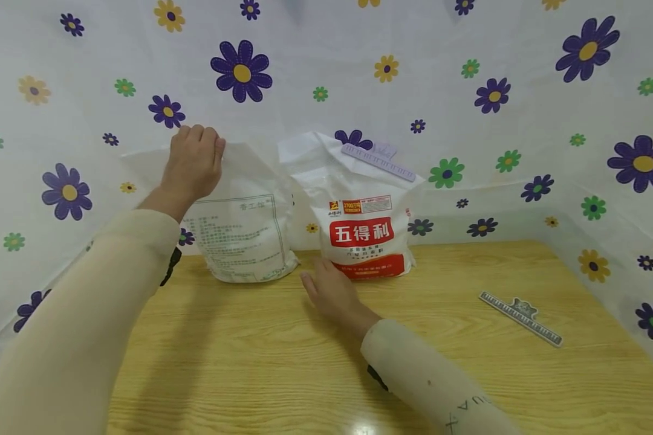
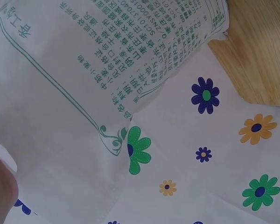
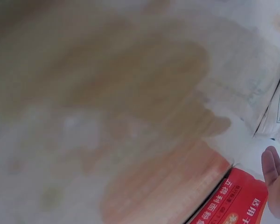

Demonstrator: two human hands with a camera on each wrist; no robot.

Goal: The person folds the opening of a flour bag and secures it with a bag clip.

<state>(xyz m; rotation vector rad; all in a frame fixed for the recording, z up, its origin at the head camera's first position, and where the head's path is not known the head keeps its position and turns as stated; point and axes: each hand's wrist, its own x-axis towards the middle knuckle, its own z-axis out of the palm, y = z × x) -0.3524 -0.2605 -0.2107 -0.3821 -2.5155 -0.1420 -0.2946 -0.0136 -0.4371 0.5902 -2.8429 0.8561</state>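
Note:
A white bag with green print [image 1: 245, 232] stands at the back of the wooden table [image 1: 283, 362]. My left hand [image 1: 198, 145] grips its top edge, fingers curled over it. The left wrist view shows the white bag's printed face [image 2: 84, 60] up close. Right of it stands a white flour bag with a red label [image 1: 361, 232], a purple clip [image 1: 378, 161] on its top. My right hand [image 1: 321, 287] lies flat on the table with straight fingers at the flour bag's lower left corner, holding nothing. The right wrist view is blurred, showing the red label [image 3: 233, 200] and a fingertip [image 3: 270, 165].
A grey ruler [image 1: 519, 318] lies on the table at the right. White cloth with coloured flowers [image 1: 468, 90] hangs behind and along both sides of the table, and also shows as flowered cloth [image 2: 210, 163] under the white bag.

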